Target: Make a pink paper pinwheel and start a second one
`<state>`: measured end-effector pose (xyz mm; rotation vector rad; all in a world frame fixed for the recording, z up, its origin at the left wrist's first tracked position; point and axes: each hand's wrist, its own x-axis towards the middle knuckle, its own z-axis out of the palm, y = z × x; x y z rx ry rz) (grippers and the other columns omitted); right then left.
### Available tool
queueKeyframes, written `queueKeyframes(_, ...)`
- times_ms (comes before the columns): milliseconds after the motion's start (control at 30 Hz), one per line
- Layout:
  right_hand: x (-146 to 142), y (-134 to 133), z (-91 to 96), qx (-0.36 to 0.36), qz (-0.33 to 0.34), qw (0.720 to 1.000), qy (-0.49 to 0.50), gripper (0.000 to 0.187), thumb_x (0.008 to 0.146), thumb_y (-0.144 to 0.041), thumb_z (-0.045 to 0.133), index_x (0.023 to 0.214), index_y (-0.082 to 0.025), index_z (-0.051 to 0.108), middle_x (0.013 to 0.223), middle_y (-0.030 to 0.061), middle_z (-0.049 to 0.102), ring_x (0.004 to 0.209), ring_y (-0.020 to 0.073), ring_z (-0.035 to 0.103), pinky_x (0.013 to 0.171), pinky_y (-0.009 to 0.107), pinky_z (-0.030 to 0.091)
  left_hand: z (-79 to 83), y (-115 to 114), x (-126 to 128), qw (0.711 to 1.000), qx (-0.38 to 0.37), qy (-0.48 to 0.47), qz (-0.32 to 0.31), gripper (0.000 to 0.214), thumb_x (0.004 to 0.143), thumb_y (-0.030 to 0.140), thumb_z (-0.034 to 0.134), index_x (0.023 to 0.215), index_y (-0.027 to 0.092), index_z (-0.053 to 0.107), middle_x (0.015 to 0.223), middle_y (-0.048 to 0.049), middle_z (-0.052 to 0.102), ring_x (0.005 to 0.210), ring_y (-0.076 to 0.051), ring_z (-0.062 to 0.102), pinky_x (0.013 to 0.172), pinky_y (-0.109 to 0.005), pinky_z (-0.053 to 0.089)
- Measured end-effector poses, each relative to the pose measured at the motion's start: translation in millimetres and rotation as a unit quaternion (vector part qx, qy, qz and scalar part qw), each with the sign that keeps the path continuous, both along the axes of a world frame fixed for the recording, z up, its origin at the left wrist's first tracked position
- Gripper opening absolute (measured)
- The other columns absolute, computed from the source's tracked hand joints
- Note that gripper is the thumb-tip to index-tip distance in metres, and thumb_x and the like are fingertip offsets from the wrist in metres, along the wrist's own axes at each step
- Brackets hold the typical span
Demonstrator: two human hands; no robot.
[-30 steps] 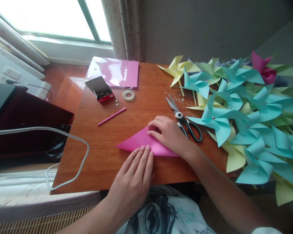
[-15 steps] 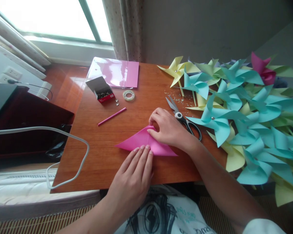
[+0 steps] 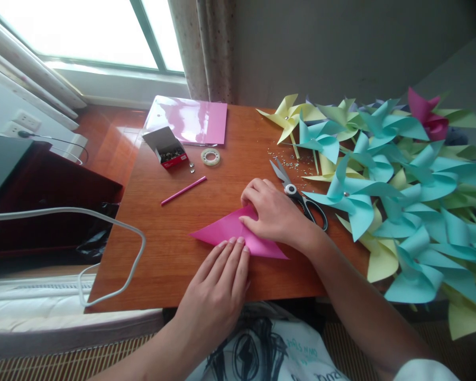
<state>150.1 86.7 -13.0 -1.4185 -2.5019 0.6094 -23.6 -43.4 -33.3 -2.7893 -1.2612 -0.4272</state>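
A pink sheet of paper [image 3: 234, 226], folded into a triangle, lies on the wooden table with its long edge toward me. My left hand [image 3: 218, 280] rests with outstretched fingers flat on the lower edge of the paper. Around its top corner curl the fingers of my right hand [image 3: 272, 211], the thumb pressing on the paper's face; that corner is hidden. Just past my right wrist lie scissors [image 3: 297, 194] with black and grey handles, blades slightly apart.
A pink stick [image 3: 183, 191], a tape roll [image 3: 210, 156], an opened small box [image 3: 170, 151] of metal fasteners and a pack of pink paper [image 3: 204, 121] lie farther back. Finished paper pinwheels [image 3: 353, 201] crowd the right side. A white cable [image 3: 140, 248] loops over the left edge.
The right hand has shifted slightly along the paper's top corner. The paper's right tip sits slightly lower in view. The left hand stays in place.
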Motion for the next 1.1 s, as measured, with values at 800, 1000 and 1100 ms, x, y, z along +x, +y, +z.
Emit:
queueKeyframes(800, 11.8, -5.9, -4.2, -0.114, -0.103, 0.965, 0.211, 0.011, 0.087, -0.014, 0.068, 0.086, -0.018, 0.078, 0.086, 0.002, 0.08, 0.078, 0.016, 0.072, 0.073, 0.025, 0.051, 0.7, 0.4, -1.2, 1.0, -0.012, -0.009, 0.006, 0.045, 0.093, 0.018, 0.052, 0.134, 0.0, 0.058, 0.142, -0.0206, 0.059, 0.132, -0.033, 0.055, 0.112, -0.046, 0.044)
queueKeyframes(1000, 12.3, -6.0, -3.9, -0.117, -0.097, 0.967, 0.203, 0.012, 0.088, -0.014, 0.067, 0.086, -0.018, 0.078, 0.088, 0.0031, 0.08, 0.082, 0.018, 0.073, 0.077, 0.028, 0.052, 1.1, 0.8, -1.5, 1.0, -0.021, -0.009, 0.005, 0.045, 0.093, 0.018, 0.052, 0.135, 0.001, 0.057, 0.142, -0.0204, 0.058, 0.132, -0.033, 0.055, 0.112, -0.046, 0.045)
queueKeyframes(1100, 12.7, -5.9, -3.8, -0.116, -0.098, 0.968, 0.201, 0.012, 0.088, -0.014, 0.067, 0.086, -0.019, 0.078, 0.088, 0.003, 0.081, 0.082, 0.0186, 0.073, 0.078, 0.029, 0.052, 0.6, 0.7, -1.8, 1.0, -0.02, -0.012, 0.003, 0.045, 0.093, 0.018, 0.052, 0.134, 0.0, 0.057, 0.142, -0.0206, 0.058, 0.132, -0.033, 0.055, 0.112, -0.046, 0.045)
